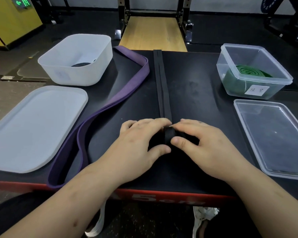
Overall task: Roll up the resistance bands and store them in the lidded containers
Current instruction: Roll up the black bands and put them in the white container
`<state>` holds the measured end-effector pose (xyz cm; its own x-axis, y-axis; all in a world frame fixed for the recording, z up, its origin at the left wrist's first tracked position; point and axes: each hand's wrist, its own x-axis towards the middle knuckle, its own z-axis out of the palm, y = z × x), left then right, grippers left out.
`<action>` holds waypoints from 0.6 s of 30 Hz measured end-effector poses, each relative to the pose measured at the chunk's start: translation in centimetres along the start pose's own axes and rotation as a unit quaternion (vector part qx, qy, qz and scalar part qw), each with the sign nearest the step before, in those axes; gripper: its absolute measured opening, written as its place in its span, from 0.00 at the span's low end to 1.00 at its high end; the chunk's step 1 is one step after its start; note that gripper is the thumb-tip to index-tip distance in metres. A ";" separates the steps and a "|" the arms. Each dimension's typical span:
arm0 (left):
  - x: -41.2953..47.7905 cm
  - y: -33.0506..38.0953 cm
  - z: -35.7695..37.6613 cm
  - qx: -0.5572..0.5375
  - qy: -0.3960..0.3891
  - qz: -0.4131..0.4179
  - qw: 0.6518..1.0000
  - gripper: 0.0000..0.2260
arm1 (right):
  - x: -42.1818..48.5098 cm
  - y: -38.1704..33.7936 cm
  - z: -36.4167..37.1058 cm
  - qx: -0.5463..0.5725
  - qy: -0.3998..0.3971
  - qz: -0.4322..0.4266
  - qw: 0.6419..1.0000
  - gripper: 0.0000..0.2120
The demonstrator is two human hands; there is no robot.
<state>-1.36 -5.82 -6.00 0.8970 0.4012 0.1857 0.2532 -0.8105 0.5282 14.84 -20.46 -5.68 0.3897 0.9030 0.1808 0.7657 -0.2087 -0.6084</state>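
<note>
Hands — left (138, 143), right (205, 145) — palm-down on black band (163, 93)

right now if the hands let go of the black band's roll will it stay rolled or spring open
It would probably loosen: the left hand and right hand both pinch the roll. Unrolled, the black band lies flat and the purple band in slack curves, so likely floppy when lifted.

Soft, even indoor light, seemingly from overhead, moderately bright. The black bench (196, 103) carries a dull grey sheen mid-surface, and the black band (165, 100) barely separates from it. Shadow pools beneath the left hand (141, 143) and right hand (203, 143). Wide-angle bending bows the frame edges; the far floor is dim and slightly soft.
</note>
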 end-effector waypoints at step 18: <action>0.5 0.3 0.5 0.000 0.015 -0.006 1.000 0.25 | 0.0 -0.2 -0.5 0.039 0.003 -0.003 0.999 0.16</action>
<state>-0.65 -6.02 -6.14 0.8826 0.4230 0.2050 0.2631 -0.8060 0.5302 14.87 -20.60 -5.18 0.3889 0.9018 0.1885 0.7254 -0.1736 -0.6661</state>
